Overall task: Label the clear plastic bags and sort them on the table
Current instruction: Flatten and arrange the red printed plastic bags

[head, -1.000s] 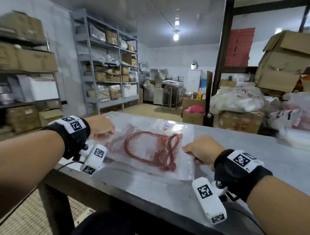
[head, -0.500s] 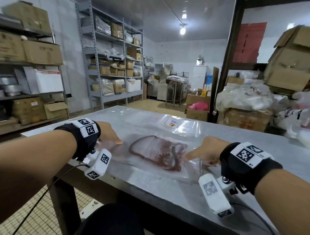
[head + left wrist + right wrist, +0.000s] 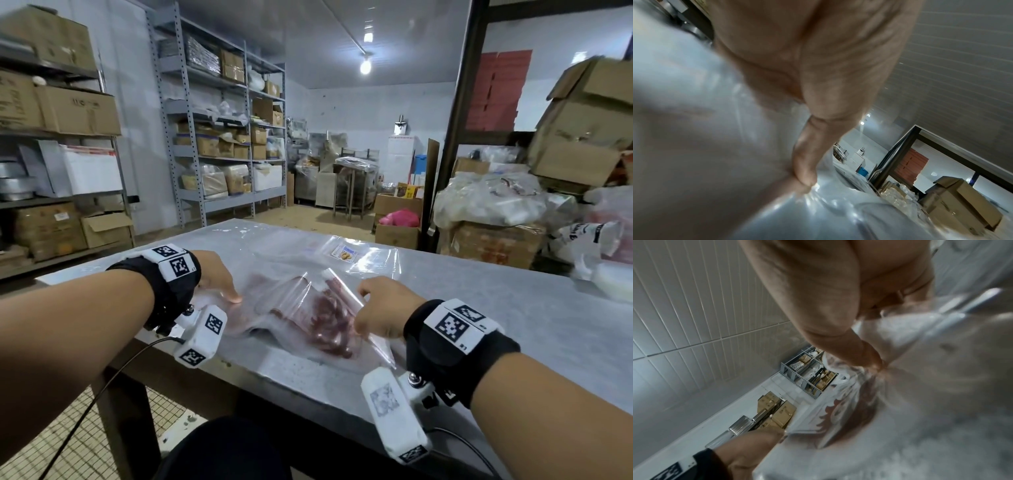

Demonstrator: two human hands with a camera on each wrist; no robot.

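Note:
A clear plastic bag [image 3: 305, 308] with dark red contents [image 3: 329, 325] lies crumpled near the front of the grey table [image 3: 479, 308]. My left hand [image 3: 222, 284] pinches its left edge, thumb and fingertips together on the film, as the left wrist view shows [image 3: 807, 181]. My right hand [image 3: 373, 311] pinches the bag's right side and lifts the film; the right wrist view shows the pinch [image 3: 877, 363] with the red contents [image 3: 855, 415] below. A second clear bag [image 3: 370, 260] bearing a small printed label [image 3: 345, 254] lies flat farther back on the table.
Cardboard boxes and bulging plastic sacks [image 3: 489, 202] crowd the right end of the table. White bags [image 3: 592, 240] lie at the far right edge. Metal shelving [image 3: 222, 137] with boxes stands across the floor behind the table's far edge.
The bag lay flat with its red contents spread in a loop; both hands have drawn inward and gathered it, so it is now bunched and its right side is raised.

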